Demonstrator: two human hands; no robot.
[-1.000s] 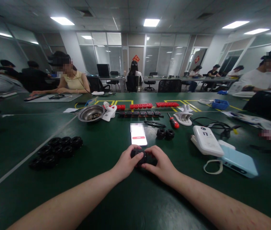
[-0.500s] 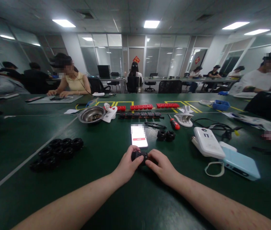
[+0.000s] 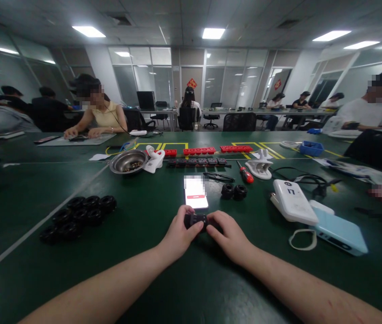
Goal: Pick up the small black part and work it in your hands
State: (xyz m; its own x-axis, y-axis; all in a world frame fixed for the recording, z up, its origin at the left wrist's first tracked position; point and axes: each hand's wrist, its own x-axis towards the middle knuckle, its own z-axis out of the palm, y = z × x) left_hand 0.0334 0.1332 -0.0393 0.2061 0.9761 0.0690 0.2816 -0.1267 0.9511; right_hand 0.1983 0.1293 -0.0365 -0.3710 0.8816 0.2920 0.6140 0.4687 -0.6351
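Between my two hands, low over the green table, is a black cylindrical plastic fitting (image 3: 197,220); its exact kind is hard to make out. My left hand (image 3: 178,233) is closed around its left end, thumb along the near side. The fingertips of my right hand (image 3: 229,234) pinch its right end. Just beyond them lies a phone (image 3: 196,192) with a lit screen. Two similar black fittings (image 3: 234,191) stand to the right of the phone. Several black ring-like parts (image 3: 80,216) sit grouped on the left.
Farther back are a metal bowl (image 3: 129,162) holding small brass-coloured pieces, a black strip of parts (image 3: 197,162), red trays (image 3: 199,151) and a red-and-black screwdriver (image 3: 246,173). A white power bank (image 3: 294,201) and a light-blue box (image 3: 339,229) lie right. Other people sit around.
The thumb of my left hand has shifted slightly on the black fitting, showing more of its ribbed side. Both hands stay in nearly the same place.
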